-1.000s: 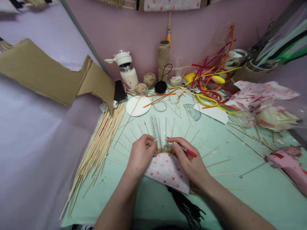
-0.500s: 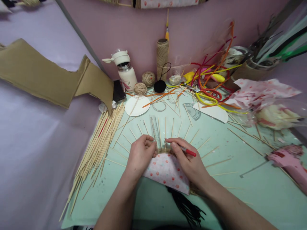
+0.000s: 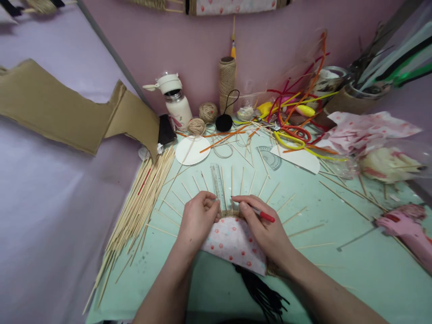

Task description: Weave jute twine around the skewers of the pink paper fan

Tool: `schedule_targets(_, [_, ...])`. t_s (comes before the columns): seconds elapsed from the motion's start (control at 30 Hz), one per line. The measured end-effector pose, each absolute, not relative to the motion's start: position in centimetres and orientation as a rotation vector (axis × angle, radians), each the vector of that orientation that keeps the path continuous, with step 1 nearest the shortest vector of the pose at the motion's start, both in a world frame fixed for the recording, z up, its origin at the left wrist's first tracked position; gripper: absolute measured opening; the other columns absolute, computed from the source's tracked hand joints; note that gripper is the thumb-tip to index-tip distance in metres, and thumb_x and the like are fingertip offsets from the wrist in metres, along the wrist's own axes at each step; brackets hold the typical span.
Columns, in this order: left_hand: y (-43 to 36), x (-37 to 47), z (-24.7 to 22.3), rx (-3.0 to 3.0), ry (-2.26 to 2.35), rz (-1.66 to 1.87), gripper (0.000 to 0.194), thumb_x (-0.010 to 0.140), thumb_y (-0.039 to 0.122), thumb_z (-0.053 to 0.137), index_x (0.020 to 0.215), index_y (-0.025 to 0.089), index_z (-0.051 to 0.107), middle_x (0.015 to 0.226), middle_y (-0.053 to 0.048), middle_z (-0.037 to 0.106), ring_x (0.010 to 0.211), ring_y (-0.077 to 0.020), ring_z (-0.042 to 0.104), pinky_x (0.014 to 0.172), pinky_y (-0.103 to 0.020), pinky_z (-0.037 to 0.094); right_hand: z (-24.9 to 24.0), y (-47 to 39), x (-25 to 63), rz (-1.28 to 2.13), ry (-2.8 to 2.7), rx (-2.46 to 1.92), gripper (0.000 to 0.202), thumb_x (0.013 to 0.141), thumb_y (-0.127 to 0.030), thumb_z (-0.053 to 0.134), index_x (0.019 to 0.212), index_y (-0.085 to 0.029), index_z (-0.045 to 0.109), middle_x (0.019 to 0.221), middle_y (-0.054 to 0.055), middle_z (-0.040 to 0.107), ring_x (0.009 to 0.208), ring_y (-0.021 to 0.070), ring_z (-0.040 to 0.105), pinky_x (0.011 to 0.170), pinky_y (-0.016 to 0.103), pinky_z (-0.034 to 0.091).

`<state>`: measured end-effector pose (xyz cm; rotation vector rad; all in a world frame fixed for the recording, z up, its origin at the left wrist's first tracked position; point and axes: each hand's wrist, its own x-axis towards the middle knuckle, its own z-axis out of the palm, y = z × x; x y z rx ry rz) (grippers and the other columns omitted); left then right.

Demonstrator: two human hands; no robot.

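A half-round piece covered in pink flowered cloth (image 3: 229,243) lies on the table, with thin wooden sticks (image 3: 232,180) fanning out from its twine-wrapped curved edge. My left hand (image 3: 199,213) is closed at that edge, thumb and fingers pinching the lower end of a clear ruler (image 3: 216,177), which lies along the sticks. In my right hand (image 3: 265,225) is a pen with a red end (image 3: 267,217); its tip is at one of the upright sticks, just right of the ruler. A black tassel (image 3: 261,292) hangs from the piece's lower side.
Loose sticks (image 3: 138,207) are heaped at the left, by a cardboard piece (image 3: 57,108). Along the back stand an open bottle (image 3: 178,108), twine balls (image 3: 207,111) and a twine spool (image 3: 227,81). Coloured pipe cleaners (image 3: 293,135), a protractor (image 3: 270,157) and a pink glue gun (image 3: 401,229) lie rightward.
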<state>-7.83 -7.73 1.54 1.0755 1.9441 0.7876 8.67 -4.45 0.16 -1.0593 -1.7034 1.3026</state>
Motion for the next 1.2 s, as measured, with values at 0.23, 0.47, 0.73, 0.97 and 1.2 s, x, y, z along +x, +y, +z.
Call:
schedule_targets(0.23, [-7.6, -7.8, 1.8, 1.105, 1.965, 0.735, 0.013, 0.081, 0.029, 0.053, 0.089, 0.02, 0.058, 0.057, 0.004, 0.064, 0.054, -0.0147, 0.063, 0.059, -0.026, 0.045, 0.0, -4.4, 8.6, 1.303, -1.704, -1.053, 0.025, 0.095, -0.031, 0.048, 0.105, -0.022, 0.069, 0.091, 0.004, 0.066, 0.087, 0.0167, 0.061, 0.078, 0.028, 0.046])
schedule_targets(0.47, [-7.7, -7.8, 1.7, 1.113, 1.968, 0.725, 0.012, 0.081, 0.028, 0.053, 0.088, 0.02, 0.058, 0.057, 0.003, 0.065, 0.054, -0.0153, 0.063, 0.06, -0.027, 0.045, 0.0, -4.3, 8.5, 1.273, -1.723, -1.072, 0.025, 0.094, -0.031, 0.049, 0.103, -0.022, 0.07, 0.086, 0.003, 0.064, 0.083, 0.0159, 0.06, 0.075, 0.028, 0.046])
schedule_targets(0.73, [-7.7, -7.9, 1.5, 1.129, 1.976, 0.728, 0.012, 0.081, 0.029, 0.052, 0.088, 0.021, 0.058, 0.057, 0.004, 0.064, 0.056, -0.0155, 0.064, 0.062, -0.027, 0.045, -0.6, -4.2, 8.3, 1.291, -1.704, -1.111, 0.02, 0.093, -0.03, 0.052, 0.101, -0.024, 0.069, 0.1, 0.003, 0.07, 0.094, 0.0169, 0.063, 0.083, 0.029, 0.047])
schedule_targets(0.97, [-7.7, -7.8, 1.8, 1.096, 1.981, 0.72, 0.011, 0.081, 0.027, 0.053, 0.087, 0.021, 0.058, 0.058, 0.004, 0.064, 0.057, -0.0153, 0.065, 0.061, -0.026, 0.045, -0.9, -4.0, 8.0, 1.283, -1.706, -1.116, 0.02, 0.092, -0.031, 0.052, 0.1, -0.024, 0.07, 0.099, 0.003, 0.071, 0.093, 0.0169, 0.064, 0.083, 0.03, 0.049])
schedule_targets(1.2, [-7.6, -7.9, 1.9, 1.114, 1.982, 0.717, 0.011, 0.081, 0.027, 0.053, 0.088, 0.02, 0.058, 0.058, 0.003, 0.065, 0.056, -0.0154, 0.065, 0.061, -0.027, 0.045, -0.9, -4.1, 8.0, 1.273, -1.717, -1.122, 0.021, 0.092, -0.032, 0.052, 0.1, -0.024, 0.07, 0.099, 0.004, 0.072, 0.093, 0.0179, 0.065, 0.083, 0.032, 0.05])
